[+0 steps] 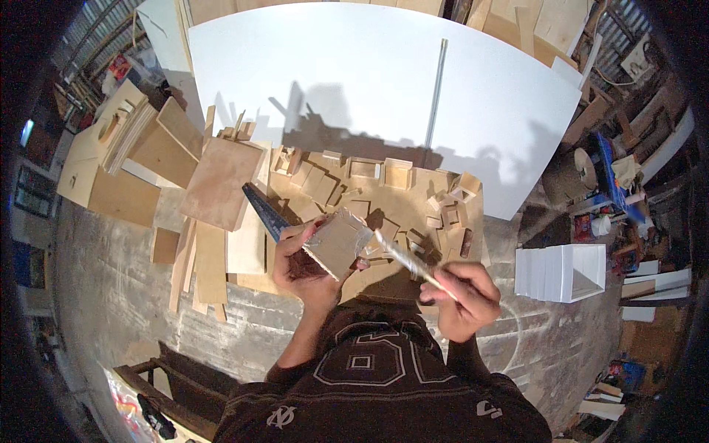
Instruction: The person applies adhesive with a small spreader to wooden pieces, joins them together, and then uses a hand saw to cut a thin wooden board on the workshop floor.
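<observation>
My left hand is closed around a small square wooden piece, pale-faced with whitish smears along its edges. My right hand grips a thin light stick, its far part coated whitish, pointing toward the piece's right side; whether it touches is unclear. Below both hands lies a plywood work board with several small wooden boxes and offcuts. A long dark blue object lies just left of my left hand.
A large white panel stands beyond the board. Plywood sheets and cabinet parts are stacked at the left. White box-like pieces sit on the concrete floor at the right, near a round spool. A dark wooden frame is at lower left.
</observation>
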